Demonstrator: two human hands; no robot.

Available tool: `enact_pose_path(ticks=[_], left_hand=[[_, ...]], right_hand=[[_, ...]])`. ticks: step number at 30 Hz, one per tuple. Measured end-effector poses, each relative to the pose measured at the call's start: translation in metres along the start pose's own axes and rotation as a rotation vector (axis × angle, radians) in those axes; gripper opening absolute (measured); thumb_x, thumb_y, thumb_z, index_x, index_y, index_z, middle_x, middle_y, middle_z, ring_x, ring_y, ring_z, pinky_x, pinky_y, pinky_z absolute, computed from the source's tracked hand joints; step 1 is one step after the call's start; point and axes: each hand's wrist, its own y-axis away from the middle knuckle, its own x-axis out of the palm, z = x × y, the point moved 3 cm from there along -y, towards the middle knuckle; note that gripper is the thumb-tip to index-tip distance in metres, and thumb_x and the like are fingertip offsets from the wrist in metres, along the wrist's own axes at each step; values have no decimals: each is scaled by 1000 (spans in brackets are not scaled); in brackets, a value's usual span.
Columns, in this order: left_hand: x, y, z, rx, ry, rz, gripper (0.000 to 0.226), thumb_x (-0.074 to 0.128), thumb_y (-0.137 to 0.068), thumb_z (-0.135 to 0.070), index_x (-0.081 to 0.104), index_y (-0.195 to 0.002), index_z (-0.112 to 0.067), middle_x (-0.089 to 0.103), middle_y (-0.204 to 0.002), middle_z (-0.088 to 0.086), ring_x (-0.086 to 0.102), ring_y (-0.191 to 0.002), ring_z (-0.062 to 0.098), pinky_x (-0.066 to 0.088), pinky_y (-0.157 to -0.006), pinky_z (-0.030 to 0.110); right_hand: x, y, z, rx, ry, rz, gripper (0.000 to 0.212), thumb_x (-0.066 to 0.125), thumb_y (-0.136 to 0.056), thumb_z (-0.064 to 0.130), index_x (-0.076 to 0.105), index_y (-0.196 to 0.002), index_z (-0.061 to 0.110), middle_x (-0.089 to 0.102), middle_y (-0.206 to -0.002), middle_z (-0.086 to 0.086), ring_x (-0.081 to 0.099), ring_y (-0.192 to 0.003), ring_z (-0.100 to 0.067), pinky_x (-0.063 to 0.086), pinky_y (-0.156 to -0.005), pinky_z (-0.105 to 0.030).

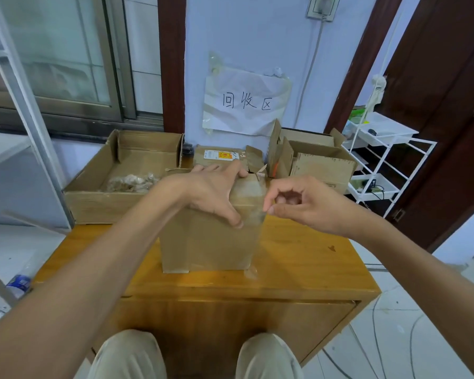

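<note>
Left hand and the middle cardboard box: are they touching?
Touching. The head view shows the left hand spread over the top of the cardboard box, thumb pressed against its front face.

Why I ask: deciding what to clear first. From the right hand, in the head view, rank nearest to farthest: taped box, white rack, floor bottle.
1. Taped box, just left of the right hand, which pinches its tape.
2. White rack, off to the right, beyond the table.
3. Floor bottle, far left, low down.
</note>
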Motion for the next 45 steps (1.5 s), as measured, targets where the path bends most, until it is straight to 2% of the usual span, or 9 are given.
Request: enact_pose_path(ticks=[8, 14, 21, 25, 30, 33, 37, 42, 45], left_hand=[[4, 1, -2, -1, 14, -66, 97, 83, -70, -52, 26, -146, -34, 43, -132, -8, 37, -114, 17, 28, -102, 35], [0, 6, -5, -28, 23, -78, 93, 83, -74, -47, 27, -147, -35, 40, -129, -9, 34, -109, 17, 25, -91, 32], [0, 14, -13, -44, 50, -81, 94, 84, -75, -46, 27, -150, -35, 39, -124, -10, 31, -108, 17, 25, -87, 31], [2, 16, -12, -46, 49, -79, 95, 84, -75, -47, 27, -149, -35, 41, -125, -9, 31, -107, 16, 25, -86, 32], [5, 16, -11, -35, 37, -119, 97, 84, -72, -52, 27, -149, -37, 39, -139, -12, 28, -109, 11, 25, -93, 31], [4, 16, -12, -14, 65, -104, 89, 75, -78, -69, 30, -147, -36, 37, -139, -19, 30, -115, 8, 26, -102, 32], [1, 11, -10, -52, 154, -101, 61, 44, -96, -72, 33, -146, -38, 44, -146, -13, 36, -122, 8, 25, -108, 36], [-3, 11, -11, -67, 136, -57, 75, 52, -97, -65, 19, -159, -39, 34, -159, -9, 28, -143, 14, 19, -114, 33], [-3, 6, -11, -95, 168, -9, 74, 56, -95, -65, 23, -157, -41, 37, -147, -9, 26, -134, 12, 19, -107, 29]], right_hand=[[33, 17, 2, 101, 2, -362, 22, 71, -98, 39, 65, -84, 23, 76, -75, 2, 68, -57, -23, 58, -63, -41], [67, 8, 6, 129, 118, -686, 22, 66, -88, 18, 55, -98, 35, 69, -64, 3, 63, -57, -17, 56, -59, -44], [43, 22, -6, 106, -204, -486, 65, 62, -92, -2, 47, -141, 39, 51, -61, 0, 45, -57, -16, 41, -58, -26], [19, 29, -8, 122, -161, -280, 61, 65, -99, 2, 46, -146, 34, 58, -65, -2, 53, -54, -8, 45, -60, -13], [26, 12, -13, 303, 112, -422, 63, 58, -84, 80, 46, -135, 45, 74, -80, 5, 71, -71, -7, 57, -80, -44], [31, -8, -13, 379, -2, -430, 52, 64, -93, 58, 43, -137, 39, 75, -89, 4, 73, -66, -8, 57, -82, -42], [22, -23, -11, 457, -140, -344, 47, 64, -97, 40, 43, -139, 33, 76, -91, 3, 73, -66, -10, 43, -61, -28], [8, -20, -18, 457, -528, -230, 42, 64, -95, 15, 56, -134, 28, 70, -80, -3, 63, -68, -14, 41, -53, -26], [5, -21, -23, 432, -592, -213, 45, 65, -99, 13, 50, -139, 29, 70, -83, -6, 62, -69, -15, 41, -52, -26]])
